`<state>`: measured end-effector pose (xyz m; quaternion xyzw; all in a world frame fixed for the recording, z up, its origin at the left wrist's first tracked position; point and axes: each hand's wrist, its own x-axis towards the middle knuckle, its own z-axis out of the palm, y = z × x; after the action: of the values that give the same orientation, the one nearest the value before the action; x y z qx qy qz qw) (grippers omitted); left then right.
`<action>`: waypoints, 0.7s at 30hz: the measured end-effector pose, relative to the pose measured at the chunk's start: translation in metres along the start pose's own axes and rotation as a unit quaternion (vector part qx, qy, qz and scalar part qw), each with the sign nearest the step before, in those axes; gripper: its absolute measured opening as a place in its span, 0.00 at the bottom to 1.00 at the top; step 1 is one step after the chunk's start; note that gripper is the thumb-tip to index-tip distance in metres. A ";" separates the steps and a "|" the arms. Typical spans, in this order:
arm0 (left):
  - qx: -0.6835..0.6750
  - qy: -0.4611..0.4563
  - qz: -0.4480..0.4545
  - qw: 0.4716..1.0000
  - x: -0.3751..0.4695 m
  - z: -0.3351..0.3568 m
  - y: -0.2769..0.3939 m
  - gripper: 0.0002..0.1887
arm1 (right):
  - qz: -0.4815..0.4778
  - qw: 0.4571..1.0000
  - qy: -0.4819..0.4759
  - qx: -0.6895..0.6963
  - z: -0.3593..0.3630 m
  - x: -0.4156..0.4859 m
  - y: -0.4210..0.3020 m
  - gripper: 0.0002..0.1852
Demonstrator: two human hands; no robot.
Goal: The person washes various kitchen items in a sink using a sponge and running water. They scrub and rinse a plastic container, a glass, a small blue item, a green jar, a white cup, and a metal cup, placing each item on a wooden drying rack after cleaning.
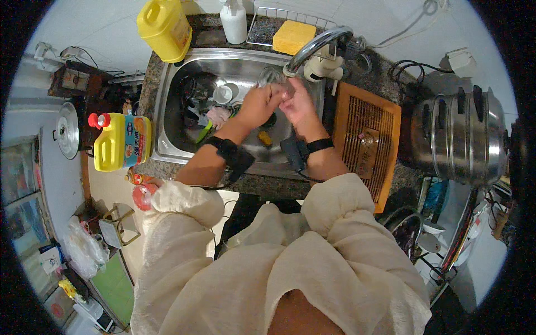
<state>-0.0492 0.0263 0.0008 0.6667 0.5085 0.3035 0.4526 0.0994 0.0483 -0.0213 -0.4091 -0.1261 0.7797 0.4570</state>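
Note:
Under the chrome faucet, my left hand and my right hand are close together over the sink. Between them they hold a clear glass, its rim toward the wall. Motion blur and my fingers hide part of it. Down in the basin, to the left, sit a small white cup, a pinkish cloth and something with a bright green handle. A yellow piece lies on the sink bottom below my hands. Dark items at the basin's left are hard to make out.
Behind the sink stand a yellow jug, a white bottle and a yellow sponge by a wire rack. Another yellow jug is at left. To the right are a slatted wooden tray and a stacked steel steamer.

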 end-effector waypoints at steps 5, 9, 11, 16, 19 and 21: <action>0.151 0.071 0.127 0.978 0.000 0.027 0.009 0.14 | -0.138 0.984 0.015 -0.109 -0.005 0.011 -0.002 0.11; 0.318 -0.036 0.250 0.914 0.004 -0.008 -0.009 0.22 | 0.038 0.997 -0.063 0.010 -0.018 0.017 -0.026 0.15; 0.323 0.004 0.325 0.889 0.004 -0.016 -0.014 0.23 | 0.024 0.999 0.001 -0.034 -0.025 0.022 -0.024 0.17; 0.183 0.112 0.267 0.939 -0.014 0.006 -0.001 0.20 | -0.107 0.989 0.029 -0.099 -0.031 0.029 -0.015 0.16; 0.195 0.032 0.260 0.945 -0.012 -0.002 -0.001 0.20 | -0.018 0.999 -0.036 0.028 -0.025 0.014 -0.029 0.15; 0.351 -0.032 0.352 0.867 0.005 -0.025 -0.009 0.21 | -0.038 0.994 0.000 -0.104 -0.017 -0.007 -0.029 0.14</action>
<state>-0.0724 0.0389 0.0026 0.9257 0.2981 0.2227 0.0677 0.1315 0.0560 -0.0122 -0.4494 -0.2216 0.7444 0.4414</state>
